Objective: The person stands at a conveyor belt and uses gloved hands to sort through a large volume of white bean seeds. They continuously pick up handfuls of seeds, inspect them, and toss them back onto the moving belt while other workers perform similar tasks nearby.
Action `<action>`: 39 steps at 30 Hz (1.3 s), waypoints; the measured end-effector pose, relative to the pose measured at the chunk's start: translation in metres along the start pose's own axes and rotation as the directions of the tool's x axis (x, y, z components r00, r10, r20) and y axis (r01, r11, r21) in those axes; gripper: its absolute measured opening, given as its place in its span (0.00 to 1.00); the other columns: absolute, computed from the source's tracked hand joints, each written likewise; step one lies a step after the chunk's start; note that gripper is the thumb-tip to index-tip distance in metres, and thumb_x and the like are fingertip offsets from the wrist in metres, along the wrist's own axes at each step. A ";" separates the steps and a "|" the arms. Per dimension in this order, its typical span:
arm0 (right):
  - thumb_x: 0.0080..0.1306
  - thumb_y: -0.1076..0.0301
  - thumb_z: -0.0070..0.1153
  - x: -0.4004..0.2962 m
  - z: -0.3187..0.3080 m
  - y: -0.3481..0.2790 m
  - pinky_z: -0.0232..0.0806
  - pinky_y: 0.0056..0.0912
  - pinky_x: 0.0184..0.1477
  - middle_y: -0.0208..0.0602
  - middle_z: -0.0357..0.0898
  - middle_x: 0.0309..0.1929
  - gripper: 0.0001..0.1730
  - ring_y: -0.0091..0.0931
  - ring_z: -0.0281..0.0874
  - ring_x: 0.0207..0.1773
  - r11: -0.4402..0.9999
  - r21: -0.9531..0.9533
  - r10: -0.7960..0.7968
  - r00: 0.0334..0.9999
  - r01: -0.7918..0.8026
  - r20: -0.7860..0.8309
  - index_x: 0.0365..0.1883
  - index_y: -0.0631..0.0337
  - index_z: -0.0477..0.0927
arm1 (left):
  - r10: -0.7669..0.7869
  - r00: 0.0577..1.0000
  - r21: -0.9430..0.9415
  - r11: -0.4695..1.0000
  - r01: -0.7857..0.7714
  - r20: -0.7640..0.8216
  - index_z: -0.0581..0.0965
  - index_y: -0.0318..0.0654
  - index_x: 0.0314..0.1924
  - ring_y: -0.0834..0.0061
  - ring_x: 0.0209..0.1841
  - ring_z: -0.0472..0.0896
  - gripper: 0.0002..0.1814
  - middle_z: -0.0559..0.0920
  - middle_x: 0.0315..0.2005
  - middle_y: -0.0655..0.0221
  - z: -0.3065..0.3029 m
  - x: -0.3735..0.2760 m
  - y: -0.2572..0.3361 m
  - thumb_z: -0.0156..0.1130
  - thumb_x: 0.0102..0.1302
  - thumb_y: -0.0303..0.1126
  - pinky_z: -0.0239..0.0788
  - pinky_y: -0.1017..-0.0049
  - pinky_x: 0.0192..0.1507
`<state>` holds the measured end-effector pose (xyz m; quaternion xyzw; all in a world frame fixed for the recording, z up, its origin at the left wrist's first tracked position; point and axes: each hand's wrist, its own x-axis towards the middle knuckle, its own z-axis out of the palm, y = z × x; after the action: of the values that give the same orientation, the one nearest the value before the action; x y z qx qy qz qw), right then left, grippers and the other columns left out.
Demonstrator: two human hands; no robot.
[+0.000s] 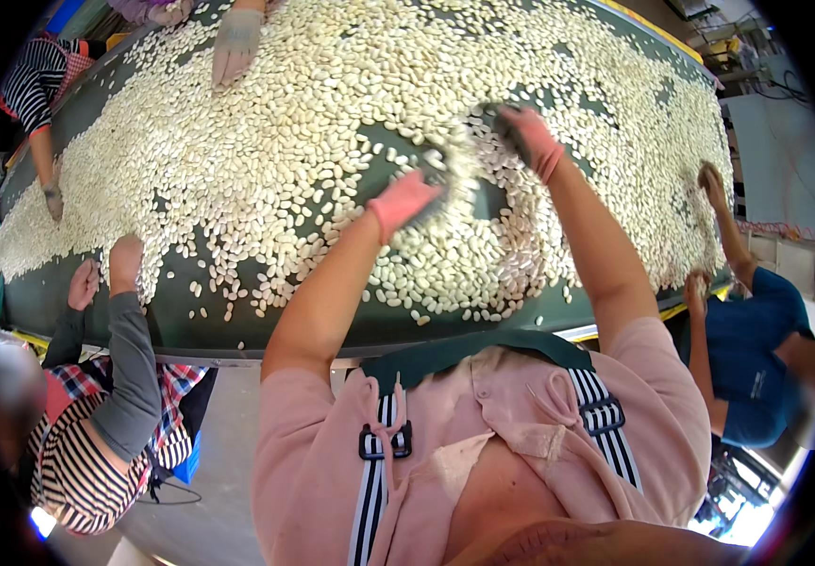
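Pale white beans [294, 92] lie thickly over a dark green work table [386, 330]. My left hand [411, 199], in a pink glove with a dark palm side, is low among them, its blurred fingertips pointing right. Across from it, my right hand [529, 140] wears a matching glove and curves down over the beans. Between the two hands some beans are smeared by motion. A heap of beans [450, 265] sits nearer my body, below both hands. Blur and the gloves hide whether either hand grips any beans.
A gloved hand [236, 53] rests on the beans at the far side. Another person's hand [53, 200] reaches in at far left. At near left are a co-worker's hands [125, 256]; at right, a person in blue [754, 354] reaches over. A metal edge [237, 359] borders the near side.
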<state>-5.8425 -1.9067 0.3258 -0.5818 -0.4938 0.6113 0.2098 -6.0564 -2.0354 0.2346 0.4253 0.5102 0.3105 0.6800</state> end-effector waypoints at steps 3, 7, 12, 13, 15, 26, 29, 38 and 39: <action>0.71 0.63 0.50 0.064 -0.049 0.000 0.57 0.24 0.18 0.26 0.75 0.23 0.16 0.17 0.64 0.17 0.977 -0.169 -0.188 0.902 0.130 -0.388 0.50 0.59 0.83 | 0.172 0.962 0.329 0.939 -0.095 -0.214 0.81 0.38 0.52 0.55 0.41 0.84 0.22 0.85 0.36 0.48 -0.021 0.001 0.030 0.54 0.68 0.45 0.74 0.65 0.47; 0.67 0.63 0.48 0.098 -0.111 -0.013 0.62 0.23 0.22 0.25 0.77 0.22 0.13 0.17 0.70 0.21 0.966 -0.255 -0.073 0.889 -0.050 -0.452 0.38 0.50 0.86 | 0.206 0.758 0.332 0.943 0.014 -0.618 0.83 0.38 0.47 0.57 0.38 0.85 0.21 0.86 0.32 0.56 -0.149 0.024 0.050 0.49 0.70 0.44 0.75 0.62 0.45; 0.71 0.50 0.53 0.174 -0.048 -0.027 0.60 0.24 0.23 0.21 0.75 0.23 0.15 0.18 0.68 0.21 0.997 -0.009 0.080 0.986 -0.082 -0.144 0.29 0.48 0.79 | -0.061 0.941 -0.319 0.947 -0.052 -0.332 0.79 0.43 0.39 0.78 0.20 0.74 0.13 0.81 0.26 0.70 -0.243 0.087 0.009 0.61 0.67 0.45 0.61 0.75 0.18; 0.71 0.55 0.52 0.189 -0.054 -0.019 0.67 0.25 0.27 0.23 0.79 0.28 0.14 0.19 0.71 0.24 0.989 -0.133 0.056 0.995 -0.068 -0.088 0.42 0.55 0.82 | -0.018 0.946 -0.389 0.914 -0.115 -0.324 0.78 0.44 0.40 0.77 0.19 0.72 0.11 0.80 0.26 0.72 -0.220 0.085 0.026 0.60 0.69 0.44 0.61 0.74 0.18; 0.64 0.55 0.53 0.175 0.067 -0.050 0.61 0.34 0.20 0.27 0.70 0.17 0.14 0.25 0.70 0.19 0.895 -0.414 0.203 0.978 -0.167 0.044 0.24 0.54 0.77 | -0.018 0.986 -0.416 0.908 -0.053 -0.165 0.77 0.46 0.43 0.85 0.21 0.67 0.08 0.77 0.27 0.78 -0.198 0.070 0.042 0.55 0.73 0.39 0.55 0.82 0.21; 0.68 0.70 0.47 0.017 0.055 -0.009 0.64 0.17 0.25 0.26 0.79 0.29 0.17 0.14 0.70 0.25 0.958 -0.283 -0.002 0.985 0.050 0.170 0.52 0.60 0.82 | 0.050 0.987 0.322 0.947 0.002 -0.153 0.69 0.41 0.68 0.80 0.29 0.77 0.30 0.83 0.32 0.69 -0.101 -0.091 -0.004 0.60 0.67 0.38 0.71 0.77 0.34; 0.68 0.69 0.47 -0.023 0.084 -0.015 0.62 0.17 0.25 0.24 0.76 0.26 0.16 0.15 0.68 0.25 0.967 -0.255 0.000 0.993 0.030 0.117 0.49 0.61 0.83 | 0.222 0.972 0.789 0.610 -0.074 -0.081 0.69 0.47 0.64 0.54 0.36 0.83 0.25 0.84 0.35 0.55 -0.027 -0.098 0.009 0.54 0.67 0.39 0.73 0.56 0.38; 0.65 0.71 0.46 -0.064 0.067 0.039 0.72 0.23 0.38 0.33 0.83 0.35 0.16 0.21 0.77 0.33 0.814 -0.581 -0.171 0.954 -0.005 -0.246 0.47 0.57 0.83 | 0.245 0.968 0.724 0.678 -0.127 -0.059 0.73 0.41 0.60 0.55 0.41 0.84 0.20 0.84 0.43 0.55 -0.033 -0.166 0.003 0.49 0.70 0.34 0.74 0.61 0.43; 0.67 0.70 0.45 -0.070 0.059 0.041 0.70 0.22 0.37 0.34 0.84 0.34 0.17 0.22 0.76 0.29 0.899 -0.439 -0.153 0.928 -0.012 -0.340 0.48 0.57 0.83 | 0.394 0.866 0.607 0.782 -0.140 -0.308 0.73 0.44 0.61 0.54 0.41 0.83 0.20 0.84 0.44 0.56 -0.051 -0.168 -0.028 0.52 0.69 0.34 0.75 0.62 0.44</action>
<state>-5.8672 -2.0034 0.3171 -0.6988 -0.5903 0.3586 0.1862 -6.1541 -2.1782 0.2757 0.6001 0.6452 0.3240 0.3446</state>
